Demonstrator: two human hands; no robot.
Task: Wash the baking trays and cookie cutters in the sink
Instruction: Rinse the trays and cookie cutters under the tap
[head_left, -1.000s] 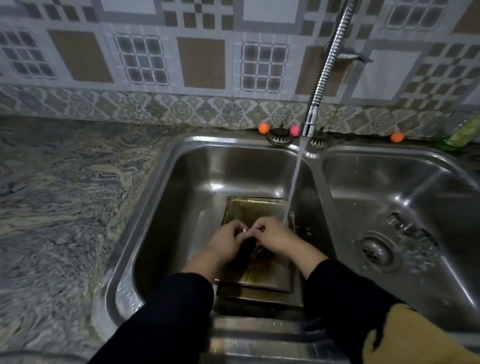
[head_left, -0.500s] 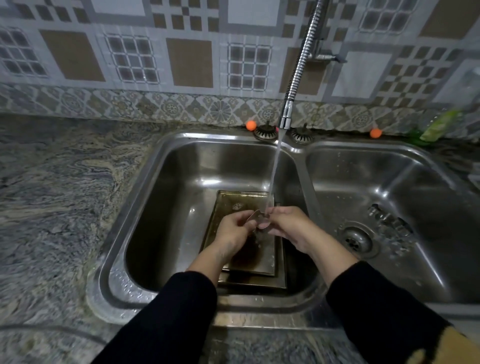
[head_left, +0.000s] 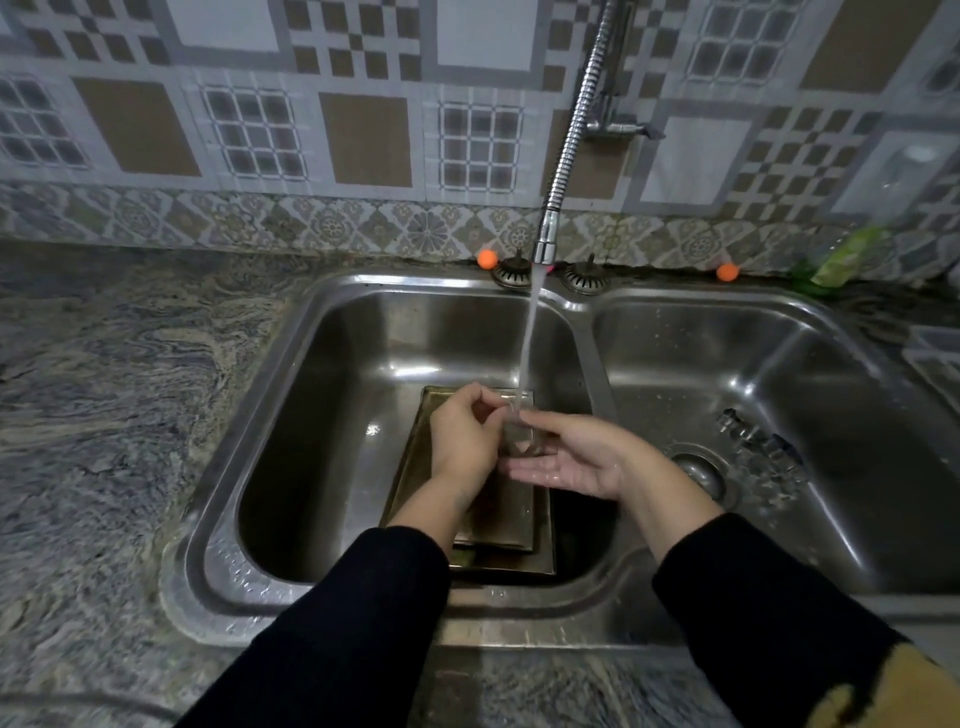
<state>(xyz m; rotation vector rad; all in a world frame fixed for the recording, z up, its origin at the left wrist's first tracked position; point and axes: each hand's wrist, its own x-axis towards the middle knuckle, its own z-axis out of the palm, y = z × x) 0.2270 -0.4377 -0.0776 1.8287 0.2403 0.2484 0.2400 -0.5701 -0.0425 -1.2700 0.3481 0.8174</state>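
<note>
Over the left basin of the double stainless-steel sink (head_left: 322, 395), the person's left hand (head_left: 465, 441) is curled, its thumb and fingertips pinching the upper rim of a small, thin metal cookie cutter (head_left: 519, 431) held directly under the stream of water (head_left: 529, 343); the cutter's exact outline is too blurred by the water to make out. The right hand (head_left: 576, 460) lies just beside it, palm up and wet, its fingers nearly straight and spread beneath the cutter; whether they touch its lower edge cannot be told. Under both hands, two brownish rectangular metal baking trays (head_left: 514, 525) lie stacked flat on the basin floor, the upper one set slightly inside the lower, their right edge close to the basin's right wall and their near edge close to its front wall. Bare steel floor shows to the left of the trays, up to the basin's curved left wall. The flexible chrome spring tap (head_left: 571, 135) slants down from the tiled wall to end above the basin's back rim. In the right basin, several small metal pieces (head_left: 753, 441) lie near the round drain (head_left: 698, 470). Swirled grey stone countertop (head_left: 104, 395) extends left of the sink's raised rim.
</note>
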